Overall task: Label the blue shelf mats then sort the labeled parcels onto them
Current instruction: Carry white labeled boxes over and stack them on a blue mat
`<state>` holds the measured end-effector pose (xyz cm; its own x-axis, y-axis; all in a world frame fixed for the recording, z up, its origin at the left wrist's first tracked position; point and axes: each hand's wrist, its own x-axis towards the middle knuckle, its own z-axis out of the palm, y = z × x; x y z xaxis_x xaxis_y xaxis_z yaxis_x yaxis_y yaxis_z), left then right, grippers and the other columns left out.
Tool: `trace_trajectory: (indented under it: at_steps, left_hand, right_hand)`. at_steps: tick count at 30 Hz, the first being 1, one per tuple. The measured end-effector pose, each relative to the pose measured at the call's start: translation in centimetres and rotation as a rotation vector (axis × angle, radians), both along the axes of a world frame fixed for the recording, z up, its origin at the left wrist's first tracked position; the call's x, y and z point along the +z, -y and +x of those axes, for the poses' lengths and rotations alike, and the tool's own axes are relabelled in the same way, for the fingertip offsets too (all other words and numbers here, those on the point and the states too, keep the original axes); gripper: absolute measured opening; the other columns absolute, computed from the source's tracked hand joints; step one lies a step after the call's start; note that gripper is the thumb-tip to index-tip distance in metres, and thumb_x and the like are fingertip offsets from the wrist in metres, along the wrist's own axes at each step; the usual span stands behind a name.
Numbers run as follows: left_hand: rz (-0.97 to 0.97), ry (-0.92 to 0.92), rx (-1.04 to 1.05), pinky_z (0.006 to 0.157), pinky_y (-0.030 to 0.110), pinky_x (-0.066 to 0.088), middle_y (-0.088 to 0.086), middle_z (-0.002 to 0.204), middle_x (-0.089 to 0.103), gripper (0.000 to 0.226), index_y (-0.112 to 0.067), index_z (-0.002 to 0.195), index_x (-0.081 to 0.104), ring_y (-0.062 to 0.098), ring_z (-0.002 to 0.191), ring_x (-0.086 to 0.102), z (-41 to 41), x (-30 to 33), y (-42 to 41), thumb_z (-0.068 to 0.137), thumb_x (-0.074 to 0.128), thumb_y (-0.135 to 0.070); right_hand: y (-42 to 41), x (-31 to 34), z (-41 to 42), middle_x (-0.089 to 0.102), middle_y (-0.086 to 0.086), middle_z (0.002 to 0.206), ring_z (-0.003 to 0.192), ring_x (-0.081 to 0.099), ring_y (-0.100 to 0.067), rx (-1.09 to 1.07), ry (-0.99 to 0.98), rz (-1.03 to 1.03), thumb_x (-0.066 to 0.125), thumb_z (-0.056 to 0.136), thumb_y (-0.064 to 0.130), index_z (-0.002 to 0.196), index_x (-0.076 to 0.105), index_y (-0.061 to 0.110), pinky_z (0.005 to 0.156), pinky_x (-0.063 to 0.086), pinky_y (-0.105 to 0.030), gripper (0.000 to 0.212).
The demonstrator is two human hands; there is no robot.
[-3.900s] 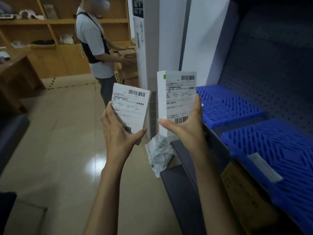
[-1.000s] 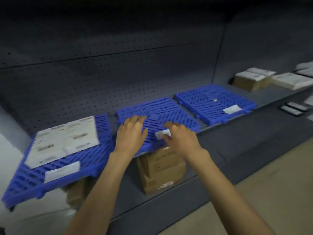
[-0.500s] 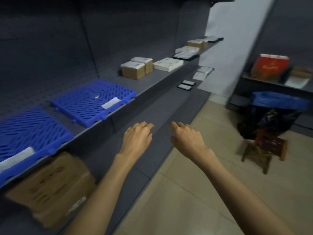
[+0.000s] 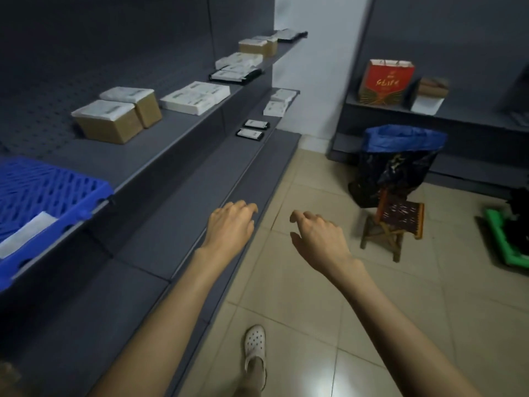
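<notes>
Blue slatted mat bears a white label; both hands' grip wide, empty.

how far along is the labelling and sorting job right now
Done: the blue mat in view carries a white label at its front edge. In hand: nothing; left hand and right hand are both empty. Left: the parcels further along the shelf, none on this mat.

Upper shelf: blue mat at left; right of it two boxes, then white parcels.
Lower shelf: two dark packets, beyond the mat.
</notes>
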<state>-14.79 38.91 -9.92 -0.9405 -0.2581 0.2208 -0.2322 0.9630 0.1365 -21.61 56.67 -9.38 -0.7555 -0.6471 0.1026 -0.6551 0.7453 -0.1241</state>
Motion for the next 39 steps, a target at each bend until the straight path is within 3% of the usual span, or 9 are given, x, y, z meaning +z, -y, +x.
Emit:
trace_trajectory:
  at_steps: [11, 17, 23, 29, 39]
  left_hand:
    - [-0.083, -0.043, 0.041, 0.077, 0.035, 0.044, -0.001, 0.113, 0.062, 0.029, -0.024, 0.122, 0.058, 0.023, 0.104, 0.059, -24.0, 3.5, 12.9, 0.093, 0.053, -0.020]
    - [-0.052, -0.048, 0.111, 0.076, 0.036, 0.045, -0.001, 0.114, 0.061, 0.029, -0.025, 0.121, 0.058, 0.022, 0.105, 0.057, -31.4, 4.4, 17.8, 0.093, 0.054, -0.022]
    - [-0.064, -0.049, 0.357, 0.081, 0.039, 0.045, -0.004, 0.119, 0.058, 0.029, -0.027, 0.123, 0.057, 0.022, 0.111, 0.052, -36.5, 5.7, 24.6, 0.094, 0.053, -0.025]
    - [-0.031, -0.114, 0.730, 0.082, 0.039, 0.047, -0.005, 0.124, 0.056, 0.031, -0.028, 0.122, 0.058, 0.020, 0.116, 0.049, -39.1, 6.4, 29.7, 0.091, 0.055, -0.027]
    - [0.116, -0.076, 1.191, 0.083, 0.048, 0.050, 0.005, 0.119, 0.051, 0.046, -0.011, 0.118, 0.052, 0.027, 0.114, 0.047, -41.1, 4.9, 32.2, 0.088, 0.061, -0.044]
  right_hand:
    - [14.2, 3.5, -22.7, 0.058, -0.002, 0.120, 0.109, 0.059, -0.028, 0.021, -0.013, -0.053, 0.049, 0.097, 0.031, 0.128, 0.047, 0.022, 0.077, 0.045, -0.037, 0.032]
    - [19.1, 3.3, -32.3, 0.058, -0.004, 0.122, 0.111, 0.056, -0.030, 0.064, 0.023, -0.047, 0.051, 0.096, 0.033, 0.127, 0.047, 0.020, 0.081, 0.048, -0.040, 0.034]
    - [28.1, 4.4, -41.6, 0.055, -0.005, 0.126, 0.115, 0.052, -0.031, 0.278, -0.002, -0.082, 0.048, 0.098, 0.032, 0.132, 0.046, 0.019, 0.080, 0.046, -0.038, 0.036]
    - [36.1, 5.1, -47.0, 0.046, -0.007, 0.133, 0.122, 0.045, -0.031, 0.586, 0.037, -0.081, 0.049, 0.097, 0.029, 0.137, 0.041, 0.016, 0.089, 0.045, -0.043, 0.043]
    - [46.1, 4.6, -50.3, 0.034, -0.007, 0.145, 0.130, 0.034, -0.029, 0.950, 0.084, -0.028, 0.056, 0.087, 0.059, 0.140, 0.034, 0.011, 0.099, 0.038, -0.043, 0.075]
